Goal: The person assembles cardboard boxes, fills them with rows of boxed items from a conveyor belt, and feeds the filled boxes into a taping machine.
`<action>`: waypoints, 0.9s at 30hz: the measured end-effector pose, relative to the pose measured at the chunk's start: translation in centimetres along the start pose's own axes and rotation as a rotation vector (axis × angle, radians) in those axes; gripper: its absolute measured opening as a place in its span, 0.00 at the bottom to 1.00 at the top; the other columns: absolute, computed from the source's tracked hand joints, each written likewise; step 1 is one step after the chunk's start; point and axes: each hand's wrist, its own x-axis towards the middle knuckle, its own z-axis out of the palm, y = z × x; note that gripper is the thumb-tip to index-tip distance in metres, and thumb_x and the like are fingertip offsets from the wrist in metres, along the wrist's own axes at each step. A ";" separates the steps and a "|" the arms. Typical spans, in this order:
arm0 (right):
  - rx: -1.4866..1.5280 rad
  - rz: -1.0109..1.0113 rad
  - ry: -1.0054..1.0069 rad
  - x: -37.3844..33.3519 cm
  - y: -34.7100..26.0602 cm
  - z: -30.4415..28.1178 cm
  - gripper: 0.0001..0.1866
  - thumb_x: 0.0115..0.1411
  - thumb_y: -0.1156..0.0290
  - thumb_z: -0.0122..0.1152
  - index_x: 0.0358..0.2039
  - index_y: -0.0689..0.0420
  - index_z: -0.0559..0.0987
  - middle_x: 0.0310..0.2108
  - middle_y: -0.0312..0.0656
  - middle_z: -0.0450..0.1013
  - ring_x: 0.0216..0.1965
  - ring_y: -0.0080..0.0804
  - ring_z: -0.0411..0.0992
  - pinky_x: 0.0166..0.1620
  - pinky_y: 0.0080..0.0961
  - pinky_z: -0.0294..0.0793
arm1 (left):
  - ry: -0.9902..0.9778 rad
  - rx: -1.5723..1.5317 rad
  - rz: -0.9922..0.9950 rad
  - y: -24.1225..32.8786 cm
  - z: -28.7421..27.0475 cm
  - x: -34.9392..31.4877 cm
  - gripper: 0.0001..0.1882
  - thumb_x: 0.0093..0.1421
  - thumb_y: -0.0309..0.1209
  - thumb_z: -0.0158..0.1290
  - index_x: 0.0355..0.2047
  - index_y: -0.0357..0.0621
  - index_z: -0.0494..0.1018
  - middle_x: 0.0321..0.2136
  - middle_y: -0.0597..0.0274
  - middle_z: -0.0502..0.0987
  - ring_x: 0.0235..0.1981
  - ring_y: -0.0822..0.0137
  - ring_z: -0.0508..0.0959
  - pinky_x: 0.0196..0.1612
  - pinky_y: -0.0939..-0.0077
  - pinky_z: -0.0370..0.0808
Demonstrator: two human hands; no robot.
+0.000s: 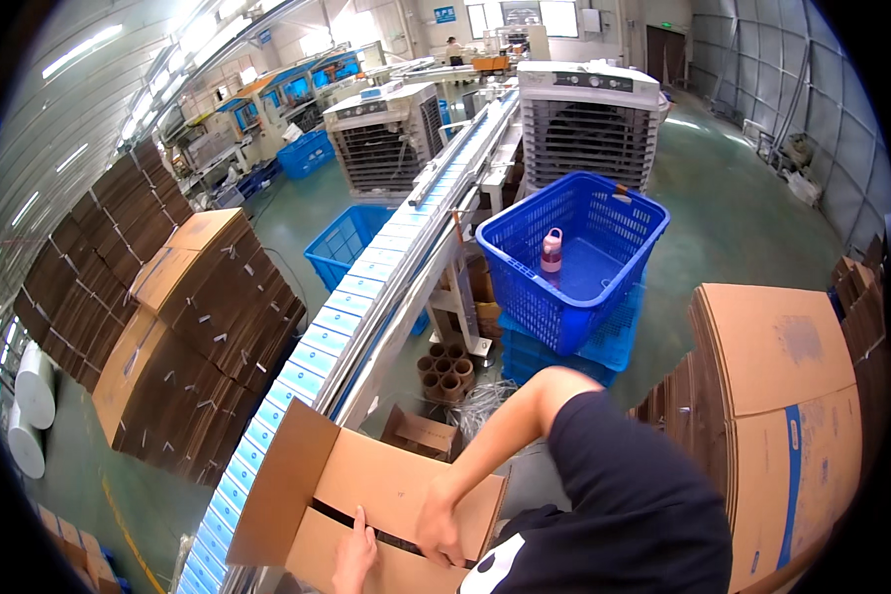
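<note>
A person has both hands on top of a brown box [394,500], which is right under them. The left hand [353,559] lies by the dark gap [335,513] between two flaps [391,470], one finger out straight, and the right hand [440,525] bends its fingers down at the same gap; it is too hidden to tell if either hand grips a flap. Left of the hands, a long belt [345,309] runs away from them. Ahead of the right hand are brown tubes [445,381], and farther off, a blue basket [527,295] with a pink bottle [551,255] inside
</note>
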 end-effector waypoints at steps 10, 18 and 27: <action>-0.184 -0.104 0.432 -4.1 -1.9 -2.8 0.16 0.62 0.58 0.48 0.33 0.56 0.77 0.31 0.46 0.75 0.34 0.46 0.72 0.36 0.39 0.69 | 0.066 -0.309 0.062 0.0 -7.8 -0.9 0.26 0.57 0.32 0.51 0.56 0.40 0.62 0.23 0.56 0.77 0.21 0.65 0.77 0.30 0.71 0.74; -0.543 0.554 1.003 -3.3 7.4 -0.8 0.30 0.51 0.47 0.57 0.47 0.57 0.69 0.50 0.49 0.65 0.50 0.45 0.65 0.49 0.38 0.64 | 0.532 0.187 -0.490 -5.9 -15.8 -4.9 0.32 0.65 0.48 0.29 0.28 0.34 0.75 0.24 0.37 0.74 0.28 0.37 0.72 0.32 0.47 0.66; 0.274 0.689 1.025 -1.4 8.2 1.9 0.49 0.50 0.36 0.51 0.60 0.62 0.52 0.49 0.63 0.65 0.52 0.52 0.65 0.53 0.38 0.64 | 0.512 0.334 -0.415 1.5 -0.7 -11.5 0.27 0.65 0.48 0.32 0.60 0.52 0.56 0.60 0.58 0.58 0.62 0.57 0.55 0.60 0.53 0.53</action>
